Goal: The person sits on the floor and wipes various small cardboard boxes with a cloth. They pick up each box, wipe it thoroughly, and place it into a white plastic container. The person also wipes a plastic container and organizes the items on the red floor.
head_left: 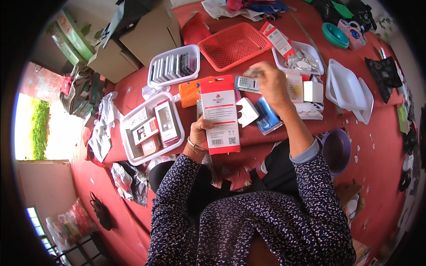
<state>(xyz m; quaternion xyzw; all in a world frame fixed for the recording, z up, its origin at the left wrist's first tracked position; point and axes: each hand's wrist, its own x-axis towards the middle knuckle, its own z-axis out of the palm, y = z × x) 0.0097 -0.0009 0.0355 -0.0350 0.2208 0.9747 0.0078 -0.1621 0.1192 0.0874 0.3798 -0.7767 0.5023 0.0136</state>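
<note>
My left hand (199, 133) grips the lower left edge of a flat red and white retail box (223, 113) with a hang tab, its printed back upright toward me. Raised to the right of it, my right hand (273, 84) has its fingers drawn together on a small greyish thing, too blurred to name. Below that hand lie a card-like pack (246, 83), a white cut-out piece (248, 111) and a blue plastic-wrapped pack (267, 117). An orange pack (189, 94) sits just left of the held box.
Ahead stands a red slotted basket (235, 46). White baskets hold thin dark cases (171, 68), boxed goods (166, 122) and white cables (303, 60). To the right are stacked white trays (348, 91), a purple tub (336, 153) and teal bowls (335, 35). Cardboard boxes (151, 35) stand far left.
</note>
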